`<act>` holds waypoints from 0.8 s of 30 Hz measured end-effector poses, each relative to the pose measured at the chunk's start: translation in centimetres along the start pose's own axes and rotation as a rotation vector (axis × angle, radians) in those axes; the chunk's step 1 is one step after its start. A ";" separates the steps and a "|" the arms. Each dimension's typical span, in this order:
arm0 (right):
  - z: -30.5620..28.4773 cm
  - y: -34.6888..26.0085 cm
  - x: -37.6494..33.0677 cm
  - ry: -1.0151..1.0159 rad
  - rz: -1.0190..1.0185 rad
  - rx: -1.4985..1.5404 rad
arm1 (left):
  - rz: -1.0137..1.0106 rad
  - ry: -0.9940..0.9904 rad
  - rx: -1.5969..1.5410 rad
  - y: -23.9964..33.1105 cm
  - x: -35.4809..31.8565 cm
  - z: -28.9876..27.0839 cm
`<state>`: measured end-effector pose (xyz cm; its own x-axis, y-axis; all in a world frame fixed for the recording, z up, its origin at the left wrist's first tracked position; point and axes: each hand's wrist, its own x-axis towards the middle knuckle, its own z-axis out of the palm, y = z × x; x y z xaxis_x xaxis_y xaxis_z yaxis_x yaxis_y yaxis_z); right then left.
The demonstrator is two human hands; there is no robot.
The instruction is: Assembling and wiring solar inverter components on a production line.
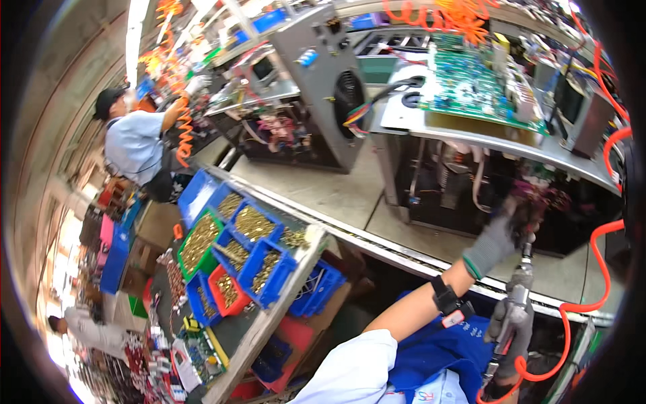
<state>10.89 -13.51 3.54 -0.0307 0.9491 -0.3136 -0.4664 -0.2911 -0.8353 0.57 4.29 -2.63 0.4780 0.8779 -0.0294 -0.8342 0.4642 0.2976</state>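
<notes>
My left hand point(496, 237), in a grey knitted glove, reaches into the lower bay of a metal-cased machine point(457, 137). Its fingers lie in shadow beside purplish parts point(546, 195) and are too blurred to read. Wrapped in a dark grey glove, my right hand point(522, 331) grips a silver air screwdriver point(518, 291), which points up and away from me. The tool's tip is close to my left fingers; whether it touches a screw cannot be made out. A green circuit board point(464, 84) lies on the machine's upper plate.
An orange air hose point(579, 306) loops at my right. To the left, blue bins point(272, 279), a green bin point(192, 266) and a red bin point(232, 306) hold small brass-coloured hardware. A second open machine point(316, 87) stands farther left on the bench. A co-worker point(138, 145) stands beyond.
</notes>
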 end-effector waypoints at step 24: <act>-2.9 -2.8 -0.5 -0.591 0.498 -0.002 | -0.062 1.650 1.674 27.6 -57.6 -8.1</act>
<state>14.80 -13.51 4.71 -0.7032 0.6130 -0.3601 -0.2724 -0.7001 -0.6600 -52.17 -32.50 -0.46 -0.7637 0.5895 -0.2633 0.4334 0.7704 0.4676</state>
